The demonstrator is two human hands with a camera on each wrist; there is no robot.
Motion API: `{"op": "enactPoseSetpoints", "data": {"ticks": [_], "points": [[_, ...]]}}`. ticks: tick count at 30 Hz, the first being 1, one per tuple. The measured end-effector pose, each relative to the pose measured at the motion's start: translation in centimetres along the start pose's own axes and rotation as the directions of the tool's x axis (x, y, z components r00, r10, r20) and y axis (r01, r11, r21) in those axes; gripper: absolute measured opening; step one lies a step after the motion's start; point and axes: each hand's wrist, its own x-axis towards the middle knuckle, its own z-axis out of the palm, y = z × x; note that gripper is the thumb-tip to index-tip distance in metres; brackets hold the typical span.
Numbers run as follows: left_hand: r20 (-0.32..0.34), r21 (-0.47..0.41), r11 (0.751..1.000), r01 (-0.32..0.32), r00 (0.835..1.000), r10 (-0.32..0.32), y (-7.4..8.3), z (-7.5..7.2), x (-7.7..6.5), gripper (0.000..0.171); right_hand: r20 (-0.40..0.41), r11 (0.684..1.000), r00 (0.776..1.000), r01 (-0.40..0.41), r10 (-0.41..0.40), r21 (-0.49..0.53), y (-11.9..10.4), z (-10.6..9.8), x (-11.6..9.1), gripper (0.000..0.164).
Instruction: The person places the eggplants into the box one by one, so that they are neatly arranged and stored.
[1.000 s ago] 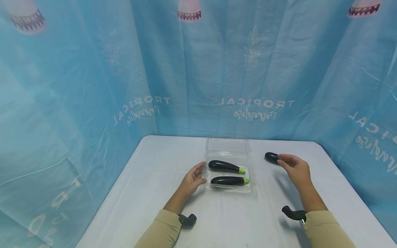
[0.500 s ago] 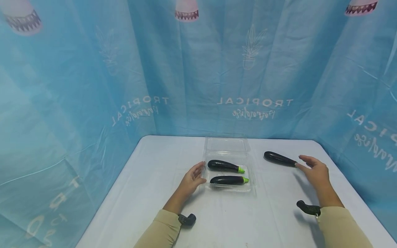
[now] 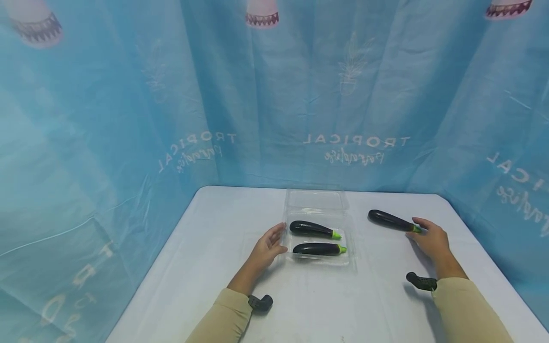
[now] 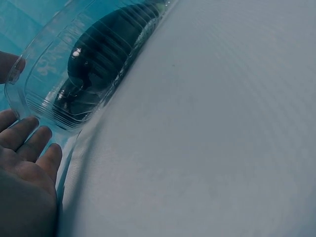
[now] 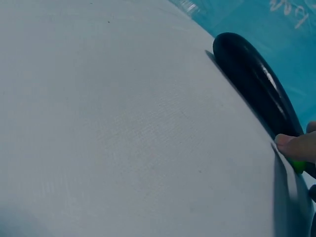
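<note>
My left hand (image 3: 265, 247) is at the left side of a clear plastic clamshell box (image 3: 317, 215), its spread thumb and fairly straight fingers touching the wall. Inside the box lie two dark eggplants with green stem ends, a back eggplant (image 3: 312, 229) and a front eggplant (image 3: 317, 249). The left wrist view shows an eggplant (image 4: 106, 47) through the ribbed plastic. To the right of the box, a third eggplant (image 3: 389, 220) lies on the table. My right hand (image 3: 433, 240) pinches its green stem end, with the thumb (image 5: 296, 147) on the near side.
The box's lid (image 3: 315, 200) is folded back toward the rear edge of the white-covered table (image 3: 326, 305). Blue printed curtains (image 3: 274, 95) hang behind and at both sides. A dark wrist mount (image 3: 422, 282) sits on each forearm.
My right hand has slid rightward from the middle of the third eggplant to its stem end, uncovering its dark body. The left hand and the box have stayed in place.
</note>
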Motion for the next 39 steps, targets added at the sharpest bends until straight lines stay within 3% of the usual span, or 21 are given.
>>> {"op": "enactPoseSetpoints", "data": {"ticks": [7,18,33,39], "points": [[0.009,0.004,1.0,-0.017,1.0,0.017,0.1,0.1,0.1,0.074,-0.015,0.998,0.999,-0.052,0.052,-0.02,0.3,0.5,0.6,0.063],[0.011,-0.009,0.999,-0.032,0.999,0.032,0.1,0.1,0.3,0.075,-0.03,0.997,0.999,-0.031,0.029,-0.07,0.0,0.4,0.6,0.052],[-0.006,0.006,1.0,-0.013,1.0,0.013,0.2,0.2,-0.1,0.075,-0.056,0.998,0.998,0.04,-0.037,0.058,-1.3,1.0,0.0,0.047],[-0.003,0.029,1.0,-0.007,1.0,0.007,0.1,0.2,-0.1,0.075,-0.066,0.986,0.998,0.013,-0.001,0.169,-1.5,1.4,-0.3,0.05]]}}
